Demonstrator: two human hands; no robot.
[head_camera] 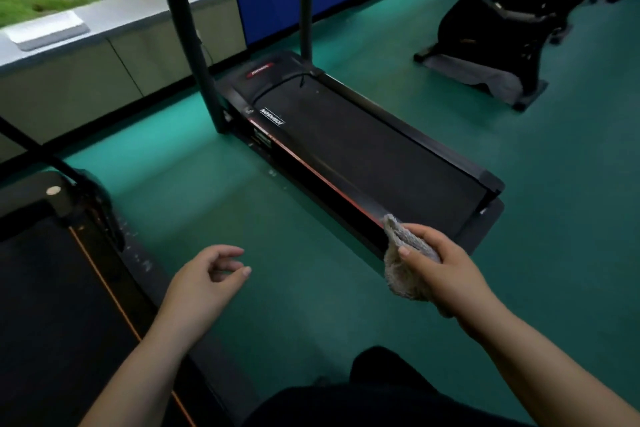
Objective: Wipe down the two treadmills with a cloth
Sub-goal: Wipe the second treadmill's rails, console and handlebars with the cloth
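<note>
My right hand [446, 270] grips the bunched fuzzy cloth [403, 260]. My left hand [204, 274] holds nothing, fingers loose, over the green floor [277, 288]. The Johnson treadmill [363, 142] lies ahead on my right. It is long and runs away from me, up and to the left. The cloth is right by the near end of its side rail [311, 166], so my right hand is closer. The other treadmill [52, 288] is by my left side.

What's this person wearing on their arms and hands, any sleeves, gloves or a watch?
Nothing visible. The left hand and right hand are bare, with no gloves, rings or watch. The left forearm and right forearm are uncovered to the frame's edge; no sleeve shows.
</note>
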